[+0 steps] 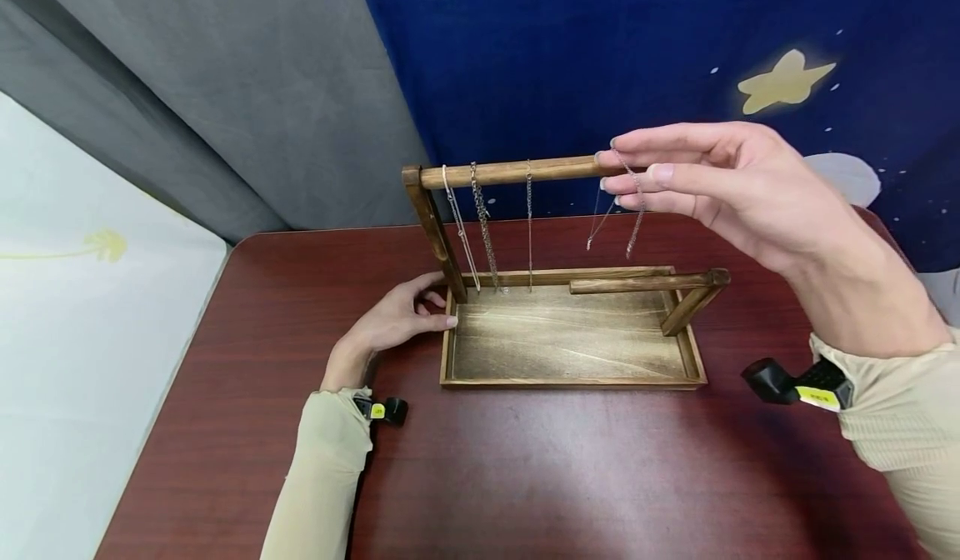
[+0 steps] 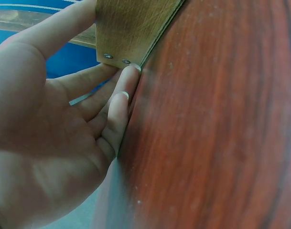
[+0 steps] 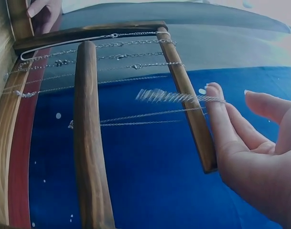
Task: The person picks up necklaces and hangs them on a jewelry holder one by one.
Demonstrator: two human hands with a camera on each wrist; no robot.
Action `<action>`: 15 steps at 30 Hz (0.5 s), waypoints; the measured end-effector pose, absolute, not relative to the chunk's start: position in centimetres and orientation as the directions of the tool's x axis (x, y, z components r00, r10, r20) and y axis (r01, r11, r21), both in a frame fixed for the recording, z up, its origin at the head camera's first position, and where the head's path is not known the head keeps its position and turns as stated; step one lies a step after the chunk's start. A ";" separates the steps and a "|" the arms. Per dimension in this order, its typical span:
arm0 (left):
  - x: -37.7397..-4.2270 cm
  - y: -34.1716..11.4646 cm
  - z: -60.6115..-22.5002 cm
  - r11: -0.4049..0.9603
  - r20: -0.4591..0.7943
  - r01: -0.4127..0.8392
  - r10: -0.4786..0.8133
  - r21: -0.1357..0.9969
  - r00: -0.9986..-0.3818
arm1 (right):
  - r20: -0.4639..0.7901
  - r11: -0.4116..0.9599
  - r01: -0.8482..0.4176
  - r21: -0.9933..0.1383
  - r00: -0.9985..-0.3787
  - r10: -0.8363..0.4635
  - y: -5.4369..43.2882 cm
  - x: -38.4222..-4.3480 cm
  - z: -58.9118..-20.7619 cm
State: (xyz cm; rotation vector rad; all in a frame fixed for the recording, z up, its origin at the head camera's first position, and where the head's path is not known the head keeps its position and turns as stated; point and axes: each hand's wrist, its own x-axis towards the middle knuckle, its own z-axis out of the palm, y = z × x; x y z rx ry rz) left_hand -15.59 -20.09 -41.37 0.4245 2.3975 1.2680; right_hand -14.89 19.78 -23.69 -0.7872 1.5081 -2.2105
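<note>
My left hand (image 1: 405, 314) grips the left end of a wooden jewelry stand (image 1: 570, 381), its thumb over the tray rim and its other fingers against the outside. In the left wrist view those fingers (image 2: 131, 74) lie by the stand's end, below two screws. Up at the right end of the top bar (image 1: 517, 172), my right hand (image 1: 738, 181) has its fingers extended. A thin silver chain (image 3: 169, 96) drapes over its fingertips and looks blurred in the right wrist view. The thumb stands apart from the fingers there. A fine necklace (image 3: 140, 115) hangs from the bar close by.
Several silver chains (image 1: 483, 218) hang from the left part of the top bar. A lower wooden bar (image 1: 637, 283) juts inward from the tray's right side. The stand sits on a dark red table (image 1: 480, 477). Behind it hang grey curtain (image 1: 247, 85) and blue starry cloth (image 1: 562, 52).
</note>
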 end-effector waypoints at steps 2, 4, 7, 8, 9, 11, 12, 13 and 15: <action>-15.6 -20.1 -41.3 0.544 -0.201 0.080 0.437 0.835 -0.876 | 0.237 -0.367 -0.008 -0.930 -0.777 -0.584 19.6 -14.9 -23.7; -15.6 -20.1 -41.3 0.548 -0.205 0.076 0.434 0.833 -0.877 | 0.234 -0.367 0.002 -0.930 -0.767 -0.598 19.5 -14.8 -23.7; -15.5 -20.0 -41.3 0.552 -0.210 0.071 0.429 0.831 -0.879 | 0.237 -0.373 0.012 -0.928 -0.752 -0.615 19.2 -14.8 -23.8; -15.5 -20.0 -41.3 0.551 -0.210 0.070 0.429 0.832 -0.879 | 0.240 -0.377 0.016 -0.926 -0.748 -0.619 19.1 -14.8 -23.9; -15.5 -20.0 -41.3 0.549 -0.211 0.067 0.428 0.833 -0.879 | 0.244 -0.380 0.015 -0.925 -0.743 -0.623 19.0 -14.8 -24.0; -15.4 -20.0 -41.3 0.544 -0.210 0.068 0.433 0.836 -0.877 | 0.254 -0.382 0.009 -0.924 -0.732 -0.632 18.8 -14.7 -24.2; -15.4 -20.0 -41.2 0.544 -0.211 0.068 0.435 0.837 -0.876 | 0.258 -0.384 0.007 -0.923 -0.729 -0.634 18.7 -14.7 -24.3; -15.4 -20.0 -41.2 0.545 -0.212 0.068 0.435 0.836 -0.875 | 0.259 -0.381 0.004 -0.925 -0.726 -0.637 18.6 -14.6 -24.4; -15.4 -19.9 -41.3 0.546 -0.215 0.067 0.437 0.835 -0.874 | 0.254 -0.376 0.007 -0.926 -0.726 -0.639 18.4 -14.5 -24.6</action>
